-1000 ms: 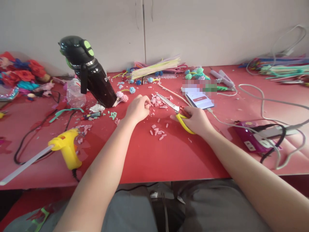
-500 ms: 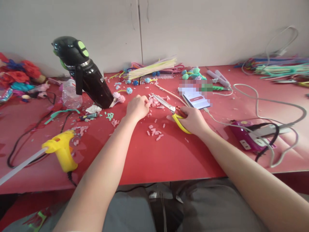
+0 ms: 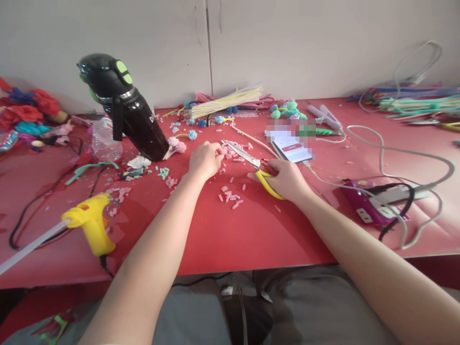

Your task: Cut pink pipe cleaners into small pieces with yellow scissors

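Note:
My right hand (image 3: 288, 181) is closed around the yellow handles of a pair of scissors (image 3: 247, 155). Their blades point left, with the tips close to the fingers of my left hand (image 3: 206, 160). Those fingers are curled together beside a heap of small cut pink pieces (image 3: 240, 151); what they pinch, if anything, I cannot make out. More short pink pieces (image 3: 230, 196) lie loose on the red table (image 3: 223, 239), nearer to me. A long pale pink stem (image 3: 253, 137) stretches behind the scissors toward the phone (image 3: 292, 145).
At left stand a black bottle (image 3: 138, 124) and a yellow glue gun (image 3: 91, 223) with its cord. Pipe cleaners (image 3: 230, 102) lie along the wall. On the right, white cables loop around a purple power strip (image 3: 373, 203). Blue pompom-like balls (image 3: 192, 135) sit farther back.
The scissors' tips have shifted very slightly to the left, toward my left hand. Otherwise both hands and the things around them look the same.

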The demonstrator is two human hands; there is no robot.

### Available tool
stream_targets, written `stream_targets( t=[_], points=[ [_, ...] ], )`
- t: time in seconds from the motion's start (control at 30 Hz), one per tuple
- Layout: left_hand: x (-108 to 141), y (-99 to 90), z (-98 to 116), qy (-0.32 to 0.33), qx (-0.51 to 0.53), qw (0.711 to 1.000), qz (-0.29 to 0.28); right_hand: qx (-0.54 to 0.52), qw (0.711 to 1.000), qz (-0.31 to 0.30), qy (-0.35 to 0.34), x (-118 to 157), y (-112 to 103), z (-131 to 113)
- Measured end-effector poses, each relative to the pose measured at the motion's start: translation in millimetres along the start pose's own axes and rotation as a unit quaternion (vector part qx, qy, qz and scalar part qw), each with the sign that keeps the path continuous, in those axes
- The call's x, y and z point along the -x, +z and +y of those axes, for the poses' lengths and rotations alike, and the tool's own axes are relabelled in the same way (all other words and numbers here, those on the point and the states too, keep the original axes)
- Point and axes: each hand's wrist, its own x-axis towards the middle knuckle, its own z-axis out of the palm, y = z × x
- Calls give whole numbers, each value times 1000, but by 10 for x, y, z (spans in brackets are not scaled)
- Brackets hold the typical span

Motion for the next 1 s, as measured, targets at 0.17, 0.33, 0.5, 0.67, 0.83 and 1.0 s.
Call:
stream_targets(
  t=[0.17, 0.33, 0.5, 0.67, 0.83, 1.0],
  points=[
    [-31, 26, -17, -2, 8, 1000, 6, 3, 1000, -2, 0, 2, -4, -8],
    [-77, 48, -58, 1, 46, 998, 40, 5, 1000, 1, 6, 4, -1, -16],
    [-126, 69, -111, 10, 147, 986, 81, 5, 1000, 1, 3, 12, -2, -24],
    [-120, 60, -152, 25, 279, 954, 110, 2, 1000, 2, 7, 16, 6, -23],
    [-17, -27, -117, 49, 364, 923, 115, -6, 1000, 19, 9, 25, 16, -10],
    [95, -76, -115, 39, 420, 903, 83, -9, 1000, 18, 9, 33, 20, -5]
  ],
)
